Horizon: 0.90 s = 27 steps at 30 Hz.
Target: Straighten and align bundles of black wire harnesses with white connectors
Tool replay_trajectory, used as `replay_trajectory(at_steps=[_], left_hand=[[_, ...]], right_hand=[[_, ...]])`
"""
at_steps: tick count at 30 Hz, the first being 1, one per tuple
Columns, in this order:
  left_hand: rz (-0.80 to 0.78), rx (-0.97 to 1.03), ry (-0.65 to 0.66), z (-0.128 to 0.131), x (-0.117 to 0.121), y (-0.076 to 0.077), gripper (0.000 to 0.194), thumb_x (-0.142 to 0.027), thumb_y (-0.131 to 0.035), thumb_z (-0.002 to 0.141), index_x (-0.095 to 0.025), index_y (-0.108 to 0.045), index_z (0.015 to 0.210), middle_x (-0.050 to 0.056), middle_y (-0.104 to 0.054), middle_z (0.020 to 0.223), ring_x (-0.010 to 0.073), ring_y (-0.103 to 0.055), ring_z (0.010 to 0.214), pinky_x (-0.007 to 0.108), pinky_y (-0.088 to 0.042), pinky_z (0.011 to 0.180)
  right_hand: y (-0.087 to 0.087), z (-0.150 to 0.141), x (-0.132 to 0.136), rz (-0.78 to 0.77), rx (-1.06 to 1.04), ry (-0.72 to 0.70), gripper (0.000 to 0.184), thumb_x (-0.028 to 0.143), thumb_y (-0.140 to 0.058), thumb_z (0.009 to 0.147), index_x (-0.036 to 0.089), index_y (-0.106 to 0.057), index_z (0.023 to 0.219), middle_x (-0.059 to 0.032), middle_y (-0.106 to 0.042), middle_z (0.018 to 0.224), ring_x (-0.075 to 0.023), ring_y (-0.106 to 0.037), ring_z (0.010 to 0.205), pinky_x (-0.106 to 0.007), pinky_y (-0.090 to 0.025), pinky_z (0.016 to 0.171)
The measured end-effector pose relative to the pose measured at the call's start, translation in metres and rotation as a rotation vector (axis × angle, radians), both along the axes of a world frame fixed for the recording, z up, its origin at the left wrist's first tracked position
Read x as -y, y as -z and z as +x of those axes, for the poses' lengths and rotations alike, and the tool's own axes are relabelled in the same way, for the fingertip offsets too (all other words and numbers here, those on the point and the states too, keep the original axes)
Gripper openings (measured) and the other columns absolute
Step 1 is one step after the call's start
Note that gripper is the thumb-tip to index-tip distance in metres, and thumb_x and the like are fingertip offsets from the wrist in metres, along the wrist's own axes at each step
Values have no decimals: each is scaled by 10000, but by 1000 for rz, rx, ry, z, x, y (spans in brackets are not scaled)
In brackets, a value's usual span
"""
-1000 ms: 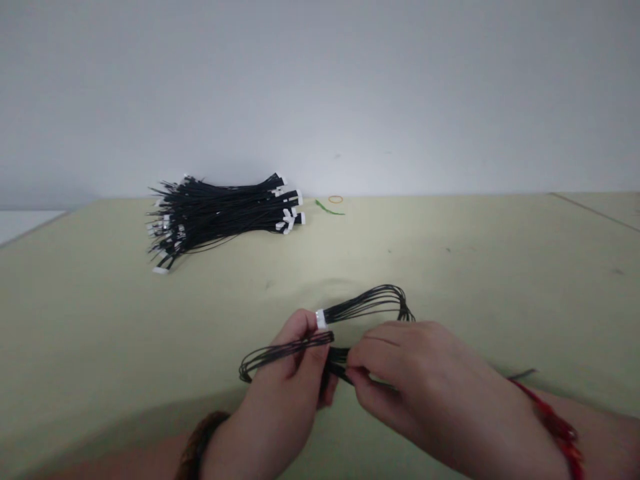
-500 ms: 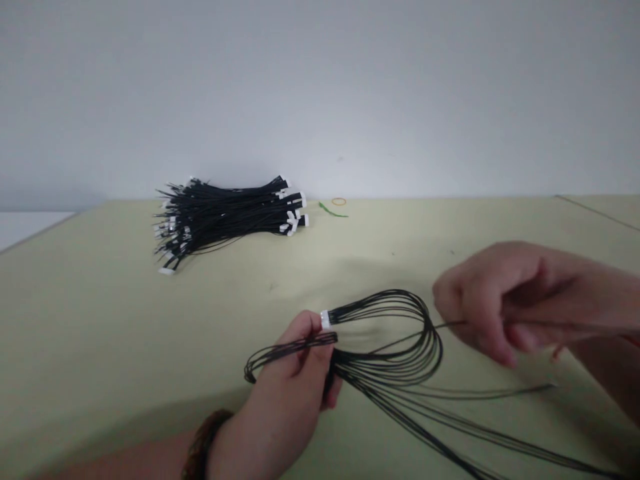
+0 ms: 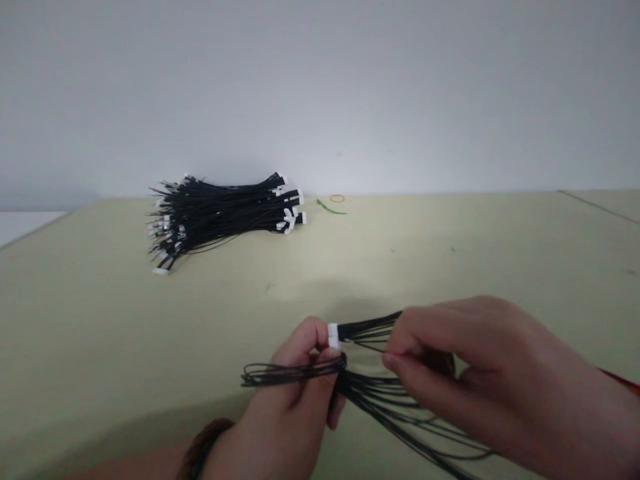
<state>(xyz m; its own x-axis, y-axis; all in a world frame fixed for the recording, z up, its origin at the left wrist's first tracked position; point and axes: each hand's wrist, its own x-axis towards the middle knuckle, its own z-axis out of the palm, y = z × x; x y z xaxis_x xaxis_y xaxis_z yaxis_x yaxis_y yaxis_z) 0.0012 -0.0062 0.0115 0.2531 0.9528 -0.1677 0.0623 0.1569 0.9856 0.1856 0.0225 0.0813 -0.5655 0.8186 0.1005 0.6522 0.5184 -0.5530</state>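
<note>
My left hand (image 3: 300, 393) is closed around a bunch of thin black wires (image 3: 370, 387), with a white connector (image 3: 333, 335) at its fingertips. A bent loop of the wires (image 3: 265, 375) sticks out to the left over the thumb. From the connector several black wires run right and pass behind my right hand (image 3: 465, 373). Thumb and forefinger of that hand pinch a single black wire (image 3: 367, 347), whose bright tip lies close by the connector. Whether the tip has entered the connector I cannot tell.
Farther back on the pale yellow table (image 3: 75, 300) lies a pile of black wire harnesses (image 3: 220, 207) with white connectors at both ends. Right of it are a green strip (image 3: 330, 208) and a yellow rubber band (image 3: 337, 198). A pale wall (image 3: 320, 93) rises behind.
My right hand has moved left from the right side, bringing a wire tip up to the white connector. My left hand keeps its hold, slightly lower and turned a little.
</note>
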Motion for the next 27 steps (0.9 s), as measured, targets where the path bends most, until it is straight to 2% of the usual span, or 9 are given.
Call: replay_trajectory(at_steps=[3, 14, 20, 23, 27], left_hand=[[9, 22, 16, 0, 0, 0, 265, -392, -355, 914, -217, -423, 727, -63, -366, 583, 93, -307, 504, 220, -265, 454], [62, -196, 51, -5, 5, -7, 288, -430, -314, 912, -227, -400, 726, -46, -362, 628, 115, -322, 564, 230, -299, 518], [86, -280, 79, -9, 6, -3, 231, -391, -357, 903, -229, -429, 756, -36, -362, 668, 126, -319, 599, 224, -308, 533], [89, -249, 95, -8, 3, -4, 219, -371, -391, 894, -221, -444, 744, -37, -388, 649, 120, -338, 593, 214, -316, 532], [27, -104, 71, -5, -4, -10, 259, -348, -362, 900, -216, -407, 682, -70, -363, 519, 96, -304, 475, 198, -270, 441]], right_hand=[[3, -1, 4, 97, 70, -38, 155, 125, -510, 789, 196, -531, 653, 79, -500, 540, -50, -405, 468, -197, -263, 449], [8, -4, 2, 114, 69, -43, 178, 120, -528, 794, 193, -506, 634, 82, -483, 544, -52, -393, 478, -210, -242, 469], [9, -6, 7, 263, 98, -68, 175, 155, -491, 848, 201, -490, 679, 56, -480, 591, -96, -399, 517, -267, -224, 503], [11, -6, 8, 308, 134, -92, 191, 171, -475, 865, 203, -457, 677, 54, -470, 596, -105, -396, 514, -276, -222, 505], [12, -5, 7, 357, 227, -94, 189, 199, -479, 863, 210, -450, 676, 50, -465, 583, -117, -392, 491, -290, -199, 491]])
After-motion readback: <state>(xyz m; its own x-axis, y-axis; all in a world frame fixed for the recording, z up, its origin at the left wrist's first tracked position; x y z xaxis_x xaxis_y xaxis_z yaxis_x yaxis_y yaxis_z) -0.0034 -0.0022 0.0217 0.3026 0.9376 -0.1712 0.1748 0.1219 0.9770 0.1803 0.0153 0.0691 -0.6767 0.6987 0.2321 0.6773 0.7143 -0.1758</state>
